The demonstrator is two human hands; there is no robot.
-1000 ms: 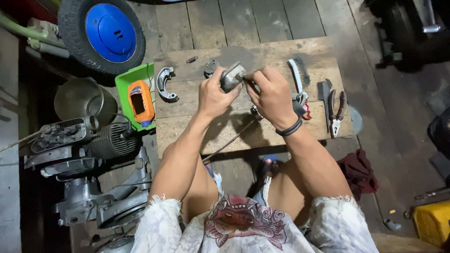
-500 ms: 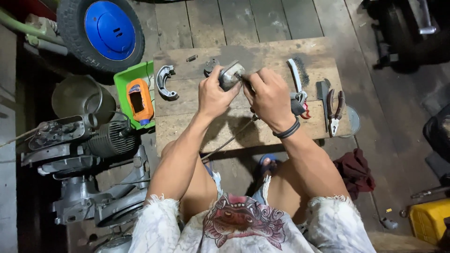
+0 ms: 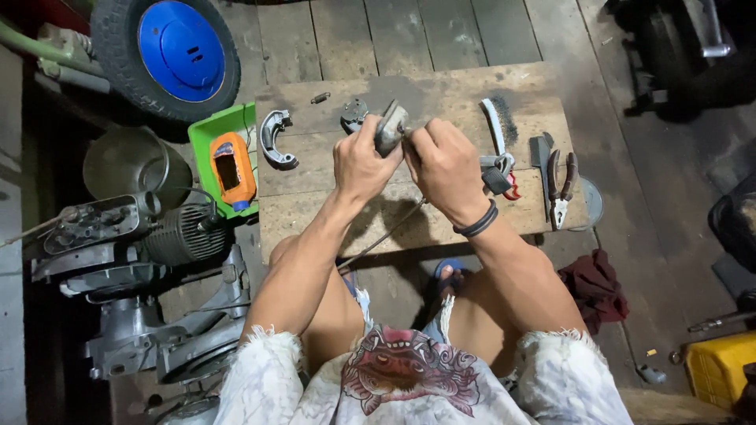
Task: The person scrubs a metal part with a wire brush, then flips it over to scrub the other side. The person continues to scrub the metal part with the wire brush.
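**Both hands on a grey metal part above the wooden desk**

A green tray (image 3: 206,130) sits at the desk's left edge and holds an orange handheld device (image 3: 230,168) lying lengthwise; a thin wire runs off the tray's upper right corner. Left of it stands a round metal pot (image 3: 130,165), its contents too dark to tell.

The left hand (image 3: 358,161) is closed around a small grey metal part (image 3: 390,126), held tilted just above the wooden desk (image 3: 441,86). The right hand (image 3: 442,165) is pinched narrow on a thin tool whose tip meets the part; the tool is mostly hidden by the fingers. A thin cable (image 3: 382,236) runs from under the hands down past the desk's near edge.

On the desk, a curved brake shoe (image 3: 274,142) lies to the left, a small round metal piece (image 3: 353,114) just behind the left hand, and a wire brush (image 3: 498,122), a flat blade and pliers (image 3: 561,185) to the right. An engine (image 3: 134,236) lies on the floor at left, below a tyre with a blue hub (image 3: 177,51).
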